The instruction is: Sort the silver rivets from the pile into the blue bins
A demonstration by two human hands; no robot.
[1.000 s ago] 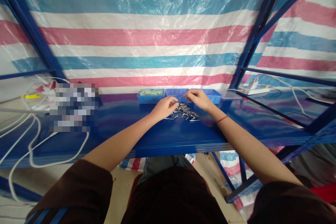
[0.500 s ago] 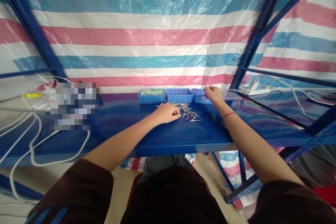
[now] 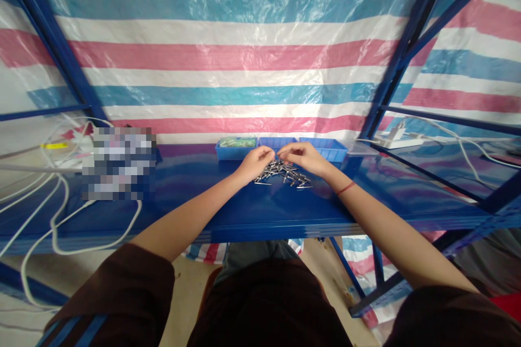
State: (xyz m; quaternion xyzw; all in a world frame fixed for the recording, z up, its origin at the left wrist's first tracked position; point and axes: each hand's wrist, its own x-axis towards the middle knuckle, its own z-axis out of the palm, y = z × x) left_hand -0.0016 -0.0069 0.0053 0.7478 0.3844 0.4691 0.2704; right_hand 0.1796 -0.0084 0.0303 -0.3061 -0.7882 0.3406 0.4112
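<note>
A loose pile of slim silvery pop rivets (image 3: 291, 174) lies on the blue tabletop. My left hand (image 3: 255, 164) hovers over the pile's left side, thumb and fingers pinched together. Opposite it, my right hand (image 3: 306, 157) is over the back of the pile with its fingers bent to a pinch. The two sets of fingertips almost meet; anything small between them is hidden. Behind the hands is a row of blue bins: the left bin (image 3: 226, 154) has a greenish packet inside, the middle bin (image 3: 280, 141) is partly covered by my fingers, and the right bin (image 3: 337, 153) stands beside it.
White cables (image 3: 55, 222) and a blurred-out object (image 3: 118, 165) occupy the left of the table. A power strip (image 3: 401, 140) lies at the right rear. Blue metal posts (image 3: 391, 65) frame the bench, with striped plastic sheeting (image 3: 228, 57) behind.
My right hand has moved left from the right bin to the pile. My left hand has lifted slightly off the rivets, bringing its fingertips close to the right ones.
</note>
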